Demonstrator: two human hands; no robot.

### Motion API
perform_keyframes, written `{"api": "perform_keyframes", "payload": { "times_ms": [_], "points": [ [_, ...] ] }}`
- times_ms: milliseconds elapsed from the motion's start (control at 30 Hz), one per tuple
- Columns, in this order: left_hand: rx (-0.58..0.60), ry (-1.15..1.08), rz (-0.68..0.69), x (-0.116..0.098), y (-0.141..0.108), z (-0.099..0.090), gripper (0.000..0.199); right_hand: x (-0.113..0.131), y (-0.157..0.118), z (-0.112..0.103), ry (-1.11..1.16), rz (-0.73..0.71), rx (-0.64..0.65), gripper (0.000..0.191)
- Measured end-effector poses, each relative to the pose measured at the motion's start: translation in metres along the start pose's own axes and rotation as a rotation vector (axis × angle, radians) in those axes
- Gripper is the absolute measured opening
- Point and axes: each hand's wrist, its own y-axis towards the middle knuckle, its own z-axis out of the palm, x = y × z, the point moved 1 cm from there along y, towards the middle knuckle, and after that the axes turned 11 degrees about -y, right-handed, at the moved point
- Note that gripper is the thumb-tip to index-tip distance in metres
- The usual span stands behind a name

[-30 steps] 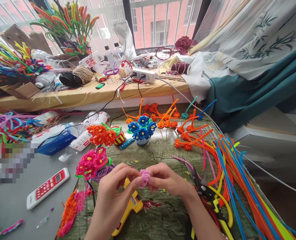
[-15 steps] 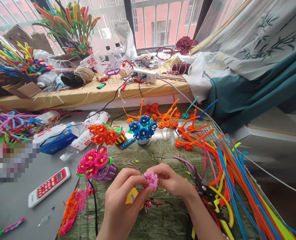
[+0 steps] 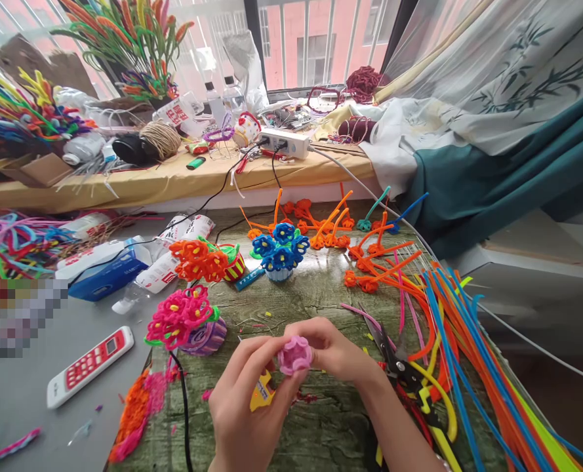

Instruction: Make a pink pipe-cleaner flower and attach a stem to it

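Note:
A small pink pipe-cleaner flower (image 3: 295, 356), cupped with curled petals, is pinched between both hands above the green wood-grain tabletop. My left hand (image 3: 252, 387) grips its left and lower side with thumb and fingers. From the other side my right hand (image 3: 338, 354) holds its edge with closed fingertips. Under the left hand lies a yellow piece with printing (image 3: 262, 392), partly covered. Left of the hands stands a purple-striped pot (image 3: 205, 337) of pink pipe-cleaner flowers (image 3: 180, 316). Black-and-yellow scissors (image 3: 402, 370) rest by my right forearm.
Blue flowers (image 3: 280, 248) and orange flowers (image 3: 200, 260) in pots stand farther back. Orange stemmed flowers (image 3: 364, 275) lie at the back right. Loose pipe cleaners (image 3: 482, 367) cover the right edge. A red-and-white handset (image 3: 90, 367) lies left, near a black cable (image 3: 185, 406).
The pink flower has been turned, so its hollow cupped side now faces the camera. Both hands stay on it, almost in place. The view has shifted slightly.

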Motion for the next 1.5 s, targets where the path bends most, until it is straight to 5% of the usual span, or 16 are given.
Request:
{"api": "perform_keyframes", "payload": {
  "times_ms": [167, 500, 933, 1300, 1500],
  "points": [
    [-0.102, 0.031, -0.041, 0.008, 0.001, -0.001, 0.024, -0.003, 0.002, -0.004, -0.086, -0.102, -0.186, 0.046],
    [-0.013, 0.008, -0.022, 0.023, -0.001, 0.0, 0.028, -0.004, 0.003, 0.002, -0.309, -0.319, -0.439, 0.02],
    [-0.088, -0.133, -0.156, 0.028, 0.001, 0.003, 0.024, -0.002, 0.004, 0.001, -0.345, -0.273, -0.459, 0.026],
    [-0.048, -0.211, -0.104, 0.028, 0.009, -0.004, 0.025, 0.001, 0.004, 0.006, -0.391, -0.309, -0.549, 0.022],
    [-0.165, -0.211, -0.13, 0.028, 0.006, -0.004, 0.014, -0.003, 0.003, 0.007, -0.266, -0.246, -0.481, 0.03]
  ]
}}
